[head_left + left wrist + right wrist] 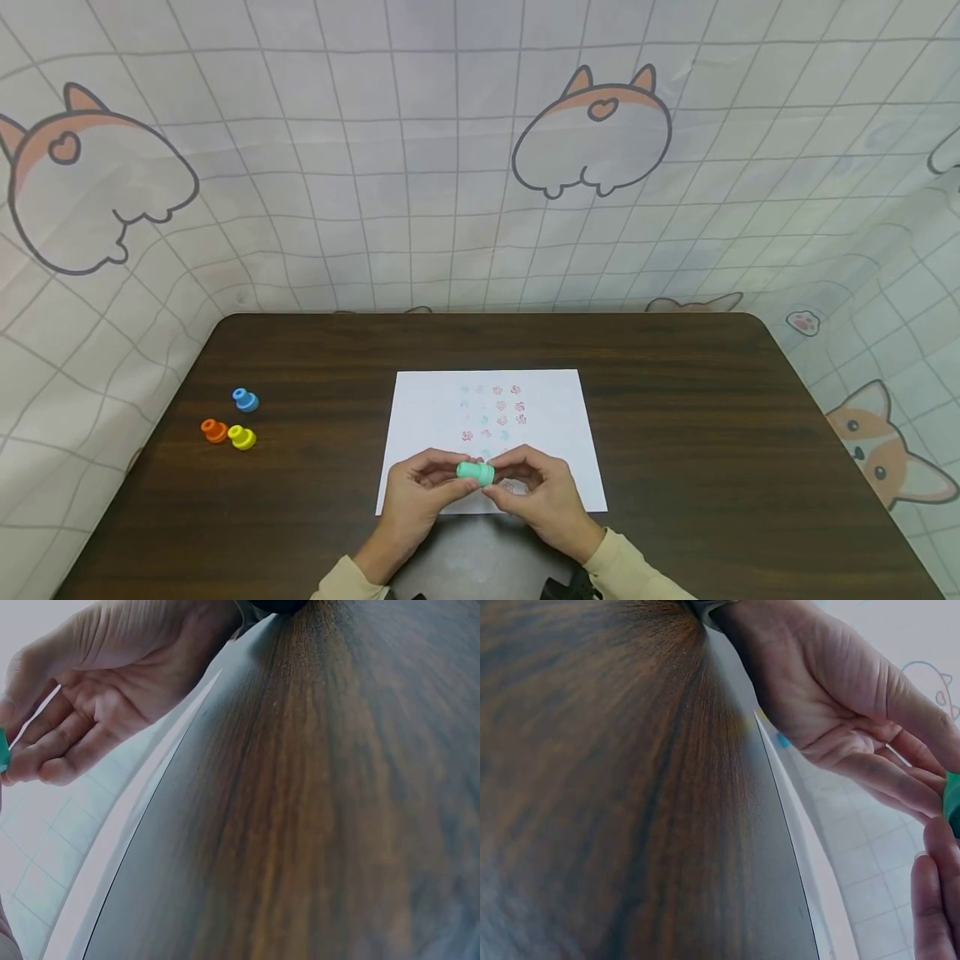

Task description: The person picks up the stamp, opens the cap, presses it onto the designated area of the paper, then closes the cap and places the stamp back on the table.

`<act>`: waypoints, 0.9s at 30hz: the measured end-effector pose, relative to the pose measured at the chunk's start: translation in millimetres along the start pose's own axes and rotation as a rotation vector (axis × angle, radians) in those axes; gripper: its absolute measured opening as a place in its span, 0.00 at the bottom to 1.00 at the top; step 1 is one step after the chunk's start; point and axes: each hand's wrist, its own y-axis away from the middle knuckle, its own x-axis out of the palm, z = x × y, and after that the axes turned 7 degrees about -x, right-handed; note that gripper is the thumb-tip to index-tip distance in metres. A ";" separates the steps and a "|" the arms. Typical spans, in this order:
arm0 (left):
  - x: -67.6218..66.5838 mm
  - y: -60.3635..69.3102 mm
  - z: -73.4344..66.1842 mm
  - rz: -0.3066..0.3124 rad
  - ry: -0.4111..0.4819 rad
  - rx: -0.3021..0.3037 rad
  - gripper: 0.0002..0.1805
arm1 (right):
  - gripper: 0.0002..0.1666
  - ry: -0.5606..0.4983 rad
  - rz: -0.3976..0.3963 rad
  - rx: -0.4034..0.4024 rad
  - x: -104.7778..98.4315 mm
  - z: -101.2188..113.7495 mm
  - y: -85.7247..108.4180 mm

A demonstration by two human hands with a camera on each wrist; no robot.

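Both hands meet over a sheet of white paper (pixel 558 433) and hold a small mint-green stamp (pixel 476 473), which lies sideways between them. My left hand (pixel 412 493) pinches its left end between thumb and fingers. At the other end, the right hand (pixel 551 498) grips the wider part with thumb and fingertips. Only a sliver of the green stamp shows at the edge of each wrist view. Rows of small red and light blue-green prints, some flower-shaped, mark the paper; the hands cover its lower middle.
On the left of the dark wooden table (pixel 690 400) stand a blue stamp (pixel 245 401), an orange stamp (pixel 214 431) and a yellow stamp (pixel 242 437). A grey surface (pixel 480 554) lies below the paper. Behind the table hangs a gridded cloth (pixel 450 167) with cartoon dogs.
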 end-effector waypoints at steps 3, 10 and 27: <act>0.3 0.8 -0.2 -0.017 -0.011 -0.004 0.19 | 0.14 -0.008 0.001 -0.026 1.0 -0.5 -1.0; 2.7 -0.3 -1.4 -0.054 -0.031 -0.032 0.18 | 0.15 0.007 -0.024 0.026 1.2 2.2 -2.2; 13.3 0.6 -3.9 -0.167 -0.029 -0.143 0.18 | 0.15 0.055 -0.037 -0.040 -1.1 0.4 -1.2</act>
